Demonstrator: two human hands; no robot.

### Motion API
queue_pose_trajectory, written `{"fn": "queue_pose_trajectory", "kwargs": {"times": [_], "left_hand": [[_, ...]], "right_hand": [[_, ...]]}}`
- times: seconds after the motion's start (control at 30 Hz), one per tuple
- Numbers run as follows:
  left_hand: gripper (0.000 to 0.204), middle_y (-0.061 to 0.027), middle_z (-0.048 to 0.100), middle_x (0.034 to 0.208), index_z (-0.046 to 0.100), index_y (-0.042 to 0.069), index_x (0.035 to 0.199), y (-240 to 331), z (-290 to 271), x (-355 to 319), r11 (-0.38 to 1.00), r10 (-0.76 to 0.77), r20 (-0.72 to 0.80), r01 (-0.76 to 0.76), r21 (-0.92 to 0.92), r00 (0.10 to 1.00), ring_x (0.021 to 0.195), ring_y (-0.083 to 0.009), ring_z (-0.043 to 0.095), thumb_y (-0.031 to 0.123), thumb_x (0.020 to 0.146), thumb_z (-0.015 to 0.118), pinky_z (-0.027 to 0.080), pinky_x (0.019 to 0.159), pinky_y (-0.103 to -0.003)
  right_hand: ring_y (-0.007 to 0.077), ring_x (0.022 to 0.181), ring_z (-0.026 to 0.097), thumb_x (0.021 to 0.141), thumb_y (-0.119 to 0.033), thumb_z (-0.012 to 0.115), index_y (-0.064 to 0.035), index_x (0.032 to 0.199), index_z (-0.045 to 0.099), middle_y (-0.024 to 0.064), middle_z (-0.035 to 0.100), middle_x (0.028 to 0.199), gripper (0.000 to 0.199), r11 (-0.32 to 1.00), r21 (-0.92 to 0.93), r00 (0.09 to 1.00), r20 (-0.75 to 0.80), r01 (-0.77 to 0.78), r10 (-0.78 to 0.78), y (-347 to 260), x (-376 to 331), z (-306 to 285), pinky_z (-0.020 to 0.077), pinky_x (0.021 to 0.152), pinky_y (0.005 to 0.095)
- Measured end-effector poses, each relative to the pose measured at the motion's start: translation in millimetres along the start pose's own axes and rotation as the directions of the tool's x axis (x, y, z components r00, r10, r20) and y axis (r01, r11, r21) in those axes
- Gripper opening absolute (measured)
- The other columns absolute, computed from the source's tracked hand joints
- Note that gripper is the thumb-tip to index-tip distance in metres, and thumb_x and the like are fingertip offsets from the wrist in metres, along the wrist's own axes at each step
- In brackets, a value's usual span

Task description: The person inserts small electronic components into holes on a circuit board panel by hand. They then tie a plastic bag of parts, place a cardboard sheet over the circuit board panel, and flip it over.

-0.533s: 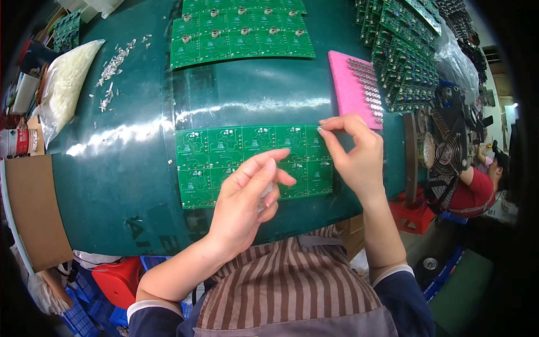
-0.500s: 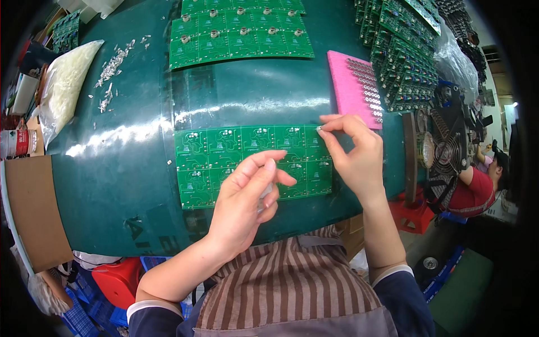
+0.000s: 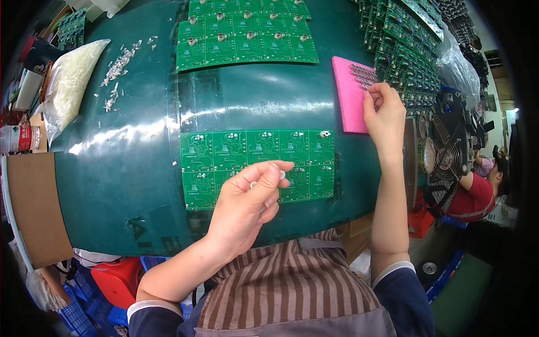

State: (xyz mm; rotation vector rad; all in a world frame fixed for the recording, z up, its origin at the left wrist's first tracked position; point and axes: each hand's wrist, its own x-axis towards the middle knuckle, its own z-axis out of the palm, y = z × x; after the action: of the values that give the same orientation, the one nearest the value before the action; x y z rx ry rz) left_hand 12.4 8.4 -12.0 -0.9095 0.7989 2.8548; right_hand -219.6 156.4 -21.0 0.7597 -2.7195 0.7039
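A green circuit board [image 3: 224, 147] lies flat in front of me, with one small silver cylindrical part [image 3: 324, 134] standing at its far right corner. Over the board's near edge, my left hand [image 3: 242, 201] is curled closed around small white round pieces; one white piece [image 3: 282, 174] shows by the thumb and fingertip. My right hand [image 3: 387, 118] is at the pink foam block [image 3: 349, 101], its thumb and fingers pinched over the rows of metal parts [image 3: 362, 74] set in it. The hand hides some of these parts and whatever its fingertips grip.
Overlapping boards with silver parts [image 3: 247, 48] lie at the far middle. Stacked populated boards [image 3: 410, 67] stand far right, near a black fan [image 3: 447, 154]. At left are a bag of pale pieces [image 3: 76, 78] and scattered small parts [image 3: 117, 68]. A person in red [image 3: 474, 191] sits at right.
My right hand has gone from the board's far right corner to the foam block. A silver part now shows on that corner. A white piece has come into sight at my left fingertips.
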Motion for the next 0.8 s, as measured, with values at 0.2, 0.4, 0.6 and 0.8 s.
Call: {"fn": "queue_pose_trajectory", "kwargs": {"times": [0.2,0.4,0.6,0.8], "left_hand": [[0.024,-0.005,0.052,0.088,0.055,0.001,0.105,3,4,-1,0.996,-0.006,0.014,0.005,0.084,1.0,0.054,-0.0017,0.034,0.021,0.09,0.055,0.027,0.043,-0.015],[0.023,-0.0054,0.053,0.088,0.055,0.002,0.103,0,2,2,1.0,0.011,0.023,-0.011,0.025,1.0,0.054,-0.0016,0.034,0.021,0.09,0.056,0.025,0.042,-0.016],[0.026,-0.0023,0.054,0.079,0.056,0.001,0.105,-2,4,3,1.0,0.005,0.017,-0.005,-0.001,1.0,0.049,-0.0009,0.028,0.021,0.088,0.058,0.022,0.043,-0.018],[0.025,-0.0022,0.054,0.079,0.056,0.001,0.103,-1,4,1,0.999,-0.017,0.017,0.017,-0.037,1.0,0.05,-0.0012,0.031,0.022,0.089,0.058,0.023,0.043,-0.017]], "right_hand": [[0.0292,0.067,0.056,0.076,-0.004,0.056,0.0003,0.083,0.054,0.0149,0.055,0.076,0.008,0.993,-0.077,0.994,-0.041,0.093,-0.097,3,3,5,0.046,0.062,0.0384],[0.0288,0.068,0.056,0.078,-0.003,0.053,-0.0003,0.084,0.053,0.0141,0.055,0.077,0.006,0.999,-0.033,0.998,-0.066,0.014,-0.016,1,2,3,0.0452,0.064,0.0392],[0.0265,0.069,0.057,0.08,-0.002,0.053,-0.0006,0.084,0.053,0.0123,0.057,0.08,0.004,0.976,-0.191,0.955,-0.251,0.109,-0.156,-11,-18,1,0.0457,0.065,0.0355],[0.0161,0.084,0.057,0.079,0.008,0.057,0.0028,0.089,0.054,0.0112,0.06,0.088,0.012,0.429,0.893,0.963,0.222,-0.137,-0.155,-96,-87,-24,0.045,0.077,0.0262]]}}
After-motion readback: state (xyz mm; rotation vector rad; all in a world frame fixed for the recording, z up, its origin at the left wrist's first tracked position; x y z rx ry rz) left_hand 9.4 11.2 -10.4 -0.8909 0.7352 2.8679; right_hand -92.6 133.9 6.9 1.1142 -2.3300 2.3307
